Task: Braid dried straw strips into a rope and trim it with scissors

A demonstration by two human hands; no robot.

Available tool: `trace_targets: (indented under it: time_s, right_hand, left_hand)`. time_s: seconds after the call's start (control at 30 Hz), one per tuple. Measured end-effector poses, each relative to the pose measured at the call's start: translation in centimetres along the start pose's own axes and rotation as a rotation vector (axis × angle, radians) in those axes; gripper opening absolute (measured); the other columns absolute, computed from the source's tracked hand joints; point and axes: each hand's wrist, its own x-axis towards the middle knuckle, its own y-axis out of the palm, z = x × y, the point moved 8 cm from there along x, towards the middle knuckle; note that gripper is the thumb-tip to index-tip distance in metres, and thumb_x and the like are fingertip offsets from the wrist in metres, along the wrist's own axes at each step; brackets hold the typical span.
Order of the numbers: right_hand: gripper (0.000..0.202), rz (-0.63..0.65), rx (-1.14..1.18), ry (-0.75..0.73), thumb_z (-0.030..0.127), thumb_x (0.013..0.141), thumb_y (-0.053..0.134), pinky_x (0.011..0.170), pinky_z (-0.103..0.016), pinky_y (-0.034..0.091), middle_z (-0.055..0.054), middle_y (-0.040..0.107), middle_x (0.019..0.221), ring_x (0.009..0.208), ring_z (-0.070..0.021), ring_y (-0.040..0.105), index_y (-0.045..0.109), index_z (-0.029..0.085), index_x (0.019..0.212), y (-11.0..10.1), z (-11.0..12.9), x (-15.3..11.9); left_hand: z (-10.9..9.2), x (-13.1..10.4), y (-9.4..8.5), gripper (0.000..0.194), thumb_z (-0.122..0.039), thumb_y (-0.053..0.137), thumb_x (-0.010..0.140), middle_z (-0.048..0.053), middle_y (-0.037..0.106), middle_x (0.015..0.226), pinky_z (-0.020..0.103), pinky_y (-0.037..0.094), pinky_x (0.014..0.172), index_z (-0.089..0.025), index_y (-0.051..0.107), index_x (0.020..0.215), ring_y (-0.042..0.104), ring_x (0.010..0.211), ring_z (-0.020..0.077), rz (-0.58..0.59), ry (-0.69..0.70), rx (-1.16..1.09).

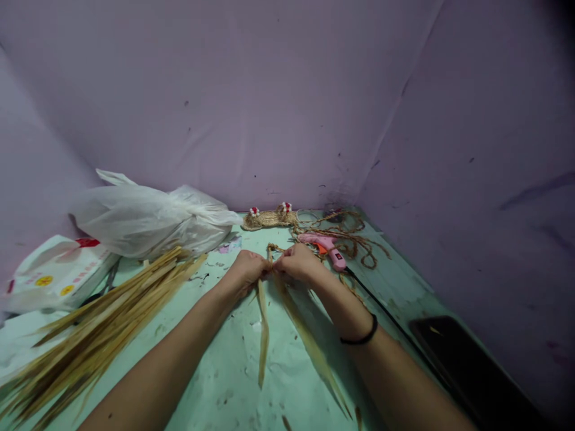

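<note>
In the head view, the left hand and right hand pinch flat straw-coloured strips over the pale green table; two tails point toward the wearer, the longer slanting rightward. A pink glue gun lies beside the right hand, a yellowish-brown dried-leaf bundle leftward.

From here I see a short, flat, tan dry-leaf strip pointing to six o'clock, and a longer, wider tan strip towards five o'clock, both pinched near the centre.

pinched strips seem partly hidden
</note>
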Motion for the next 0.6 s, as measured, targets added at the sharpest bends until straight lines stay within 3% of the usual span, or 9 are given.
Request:
trace_targets:
  time_s: [0.13,0.27,0.37,0.43,0.6]
  right_hand:
    - [0.012,-0.069,-0.060,-0.022,0.021,0.058,0.058,0.044,-0.022,0.030,-0.006,0.060,0.050,0.048,-0.0133,0.053,0.067,0.013,0.060,-0.1,1.5,-1.5]
    - [0.017,-0.178,-0.134,-0.129,0.030,0.061,0.062,0.049,-0.024,0.031,-0.009,0.065,0.058,0.055,-0.0164,0.056,0.069,0.014,0.062,0.1,3.6,-3.1]
    - [0.017,-0.184,-0.165,-0.195,0.026,0.065,0.058,0.052,-0.027,0.032,-0.014,0.067,0.064,0.058,-0.0182,0.056,0.069,0.013,0.063,0.7,4.6,-3.9]
    - [0.014,-0.176,-0.174,-0.237,0.020,0.065,0.057,0.052,-0.027,0.031,-0.015,0.067,0.064,0.058,-0.0181,0.056,0.069,0.012,0.063,0.7,4.9,-4.1]
    - [0.011,-0.118,-0.029,-0.229,0.021,0.063,0.058,0.048,-0.023,0.030,-0.005,0.063,0.056,0.053,-0.0132,0.052,0.067,0.015,0.062,-1.2,3.8,-2.8]
  left_hand:
    - [1.2,0.5,-0.1,0.019,-0.013,0.047,0.050,-0.007,0.027,0.030,0.018,0.007,0.030,-0.017,0.033,0.038,0.015,0.027,0.0012,0.042,-0.126,-0.127]
    - [1.8,1.0,0.1,0.014,-0.015,0.047,0.051,-0.006,0.032,0.035,0.017,0.005,0.030,-0.016,0.037,0.042,0.014,0.029,0.0006,0.157,-0.157,-0.209]
    - [1.5,0.8,0.3,0.014,-0.015,0.050,0.050,-0.007,0.031,0.036,0.016,0.004,0.030,-0.016,0.037,0.045,0.015,0.029,-0.0002,0.239,-0.124,-0.272]
    - [1.1,0.8,0.0,0.017,-0.013,0.051,0.048,-0.009,0.028,0.036,0.015,0.005,0.030,-0.017,0.034,0.045,0.015,0.030,-0.0009,0.227,-0.074,-0.260]
    - [0.8,0.8,-0.3,0.018,-0.015,0.055,0.048,-0.010,0.027,0.036,0.014,0.005,0.030,-0.016,0.036,0.047,0.014,0.030,-0.0015,0.267,-0.048,-0.219]
